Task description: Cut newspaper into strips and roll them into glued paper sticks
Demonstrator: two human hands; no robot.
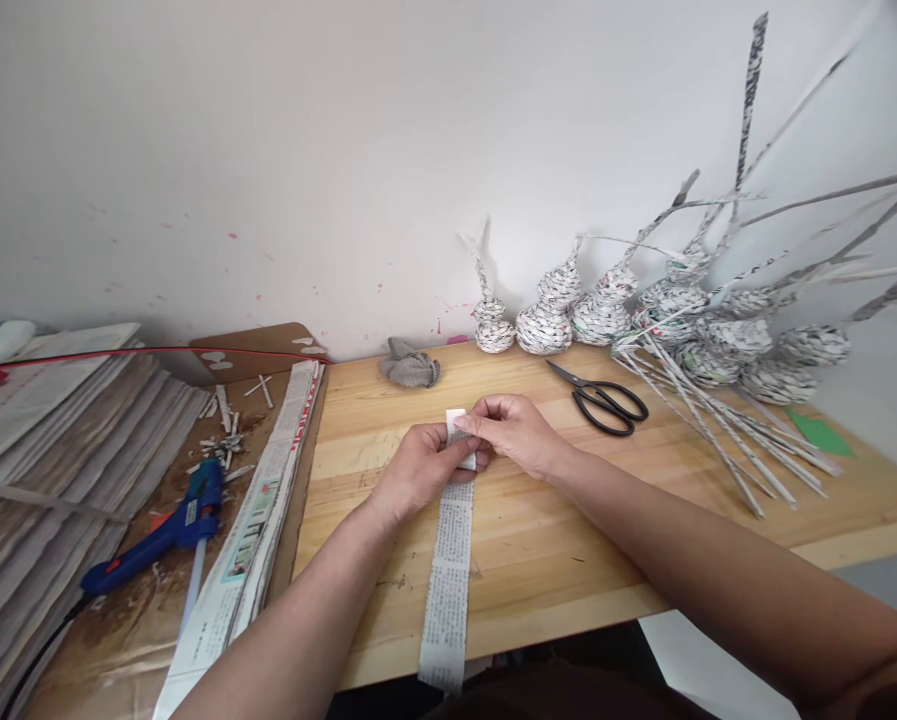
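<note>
A long strip of printed newspaper (448,580) runs from between my two hands down toward me, its lower end reaching past the table's front edge. My left hand (420,468) is closed on the strip near its upper end, thumb across the paper. Right beside it, my right hand (514,435) pinches the top of the same strip between thumb and fingers. Both hands are close together above the wooden table (523,560). Some fingertips are hidden behind the paper.
Black-handled scissors (605,400) lie right of my hands, near paper rods (725,430) and woven paper gourds (544,325). A grey cloth (409,363) rests by the wall. At left are a blue glue gun (170,530), newspaper strips (257,540) and a newspaper stack (58,470).
</note>
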